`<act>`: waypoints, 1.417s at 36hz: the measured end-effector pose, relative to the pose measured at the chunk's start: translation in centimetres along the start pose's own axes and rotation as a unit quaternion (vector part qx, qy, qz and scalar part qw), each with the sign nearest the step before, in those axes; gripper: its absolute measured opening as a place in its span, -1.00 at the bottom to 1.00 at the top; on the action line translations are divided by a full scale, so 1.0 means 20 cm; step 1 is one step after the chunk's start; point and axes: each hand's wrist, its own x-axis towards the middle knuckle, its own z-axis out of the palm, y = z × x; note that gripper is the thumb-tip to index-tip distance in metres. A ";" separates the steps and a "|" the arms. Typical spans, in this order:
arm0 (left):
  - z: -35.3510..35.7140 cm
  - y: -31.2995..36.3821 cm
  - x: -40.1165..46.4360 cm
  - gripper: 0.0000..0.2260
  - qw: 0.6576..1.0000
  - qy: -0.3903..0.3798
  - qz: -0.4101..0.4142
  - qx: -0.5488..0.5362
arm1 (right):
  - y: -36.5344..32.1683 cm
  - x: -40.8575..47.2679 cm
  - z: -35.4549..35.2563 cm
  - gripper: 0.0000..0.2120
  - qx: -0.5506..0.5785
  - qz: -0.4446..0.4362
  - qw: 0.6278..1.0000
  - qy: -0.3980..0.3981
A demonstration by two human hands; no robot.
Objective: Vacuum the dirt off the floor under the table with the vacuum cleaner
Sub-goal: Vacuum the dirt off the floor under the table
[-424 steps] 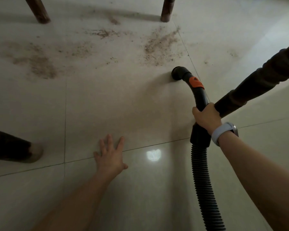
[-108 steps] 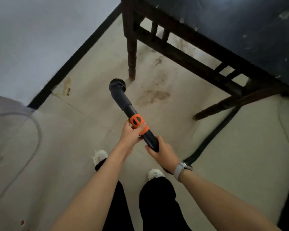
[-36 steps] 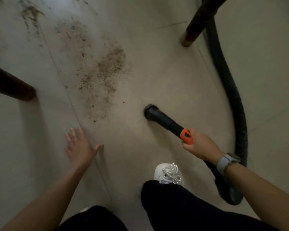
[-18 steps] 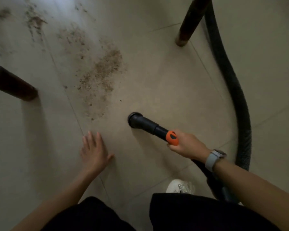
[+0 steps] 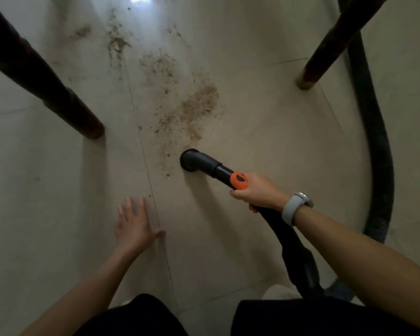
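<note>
The black vacuum nozzle (image 5: pixel 191 160) is set mouth-down on the pale tiled floor (image 5: pixel 264 122), at the near edge of the largest patch of brown dirt (image 5: pixel 189 112); whether the mouth actually touches the tile cannot be told. Behind it the black wand with its orange collar (image 5: pixel 239 181) is gripped by the right hand (image 5: pixel 257 191), the fingers curled round the tube, their tips hidden beneath it. A white-strapped watch (image 5: pixel 295 208) is worn on that wrist. The handle is continued toward the body, where its lower end is lost behind dark trousers (image 5: pixel 313 318). The ribbed black hose (image 5: pixel 376 146) is curved along the right side, its top hidden behind a dark wooden table leg (image 5: pixel 325 49), which is cut off by the upper edge. A second table leg (image 5: pixel 46 86) is seen at the left, likewise cut off. The left hand (image 5: pixel 134 224) is held flat on or just above the floor, fingers straight and close together, thumb spread; it is blurred, so contact cannot be confirmed. Thinner, blurred streaks of dirt are scattered farther off, toward a bright glare at the top.
</note>
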 end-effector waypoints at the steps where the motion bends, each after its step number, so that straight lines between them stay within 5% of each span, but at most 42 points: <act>1: 0.00 0.00 0.00 0.02 1.000 0.000 0.000 -0.003 | 0.01 0.00 -0.02 -0.74 0.003 0.003 1.000 0.016; 9: 0.01 -0.02 -0.02 0.01 1.000 0.014 0.006 -0.020 | 0.11 -0.10 0.15 -0.53 -0.090 -0.014 0.986 0.139; 16: 0.01 -0.04 -0.04 0.07 0.999 0.039 -0.001 -0.015 | 0.21 -0.22 0.24 -0.55 -0.217 -0.020 0.952 0.215; 21: 0.01 -0.14 -0.04 -0.09 0.993 0.090 0.001 -0.078 | 0.13 -0.25 0.26 -0.55 -0.201 -0.112 0.963 0.137; 26: 0.02 -0.21 -0.10 -0.27 0.977 0.140 -0.088 -0.135 | -0.02 -0.28 0.40 -0.59 -0.291 -0.221 0.930 0.046; 35: 0.03 -0.35 -0.13 -0.19 0.985 0.074 -0.113 -0.108 | -0.15 -0.10 0.32 -0.63 -0.298 -0.181 0.932 0.103; 43: 0.01 -0.35 -0.13 -0.18 0.984 0.064 -0.120 -0.119 | -0.31 -0.08 0.42 -0.70 -0.306 -0.231 0.923 -0.012; 51: 0.00 -0.42 -0.14 -0.22 0.988 0.075 -0.087 -0.102 | -0.53 0.02 0.41 -0.67 -0.313 -0.212 0.925 0.030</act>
